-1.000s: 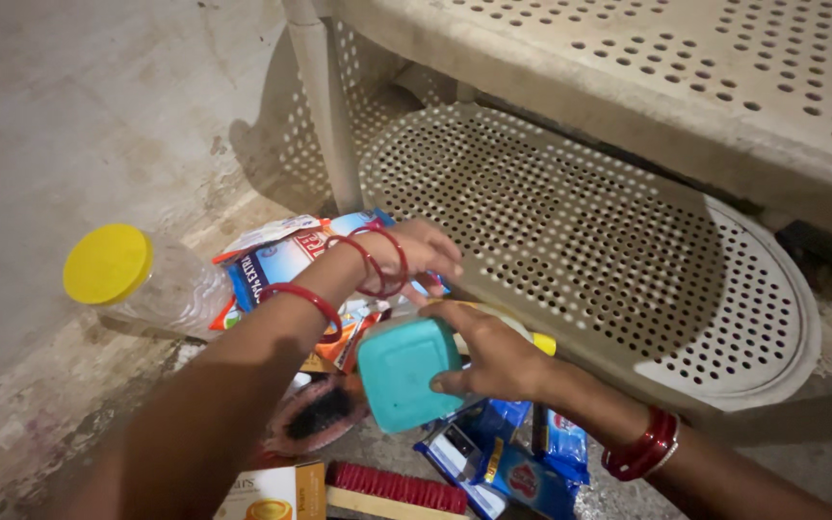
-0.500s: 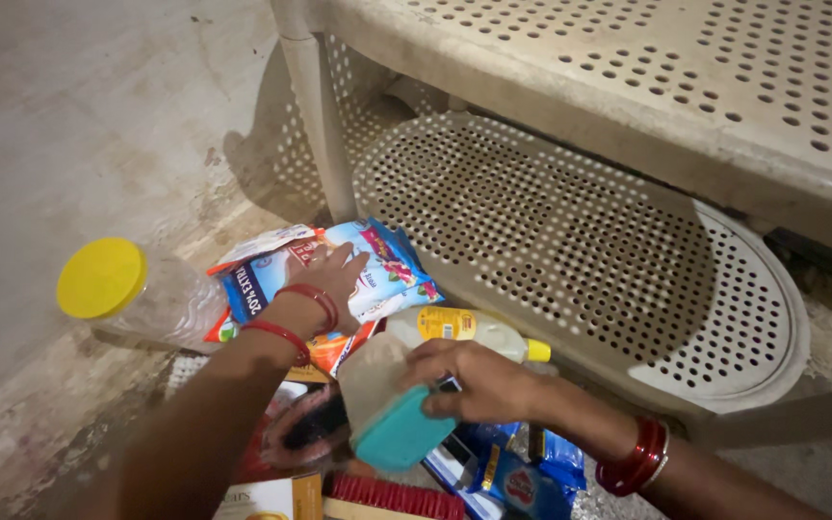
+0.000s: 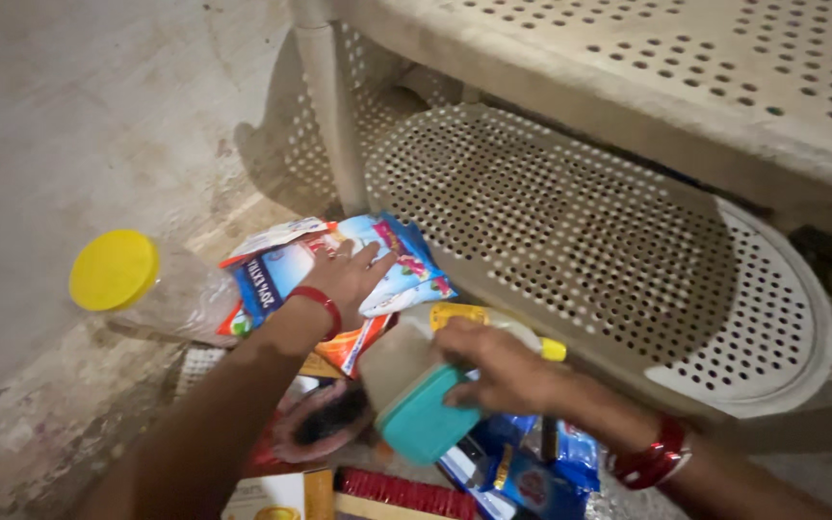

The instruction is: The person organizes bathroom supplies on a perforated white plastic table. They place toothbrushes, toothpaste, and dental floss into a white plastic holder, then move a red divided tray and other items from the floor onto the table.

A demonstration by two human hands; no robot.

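Note:
My left hand (image 3: 344,277) lies flat, fingers spread, on a blue and white plastic packet (image 3: 387,260) in a heap of packets on the floor. My right hand (image 3: 495,366) grips a clear plastic container with a teal lid (image 3: 414,404), tilted so the lid points down and toward me. Red bangles ring both wrists. Just behind the right hand lies a small bottle with a yellow cap (image 3: 493,320), partly hidden.
A beige perforated plastic rack (image 3: 570,221) stands ahead and to the right, its lower shelf bare. A clear jar with a yellow lid (image 3: 114,271) lies on its side at left by the wall. Blue packets (image 3: 532,477) and a red brush (image 3: 406,493) lie near me.
My left hand moved from the red and orange packets onto the blue and white packet. My right hand tipped the teal-lidded container over and lowered it toward the pile.

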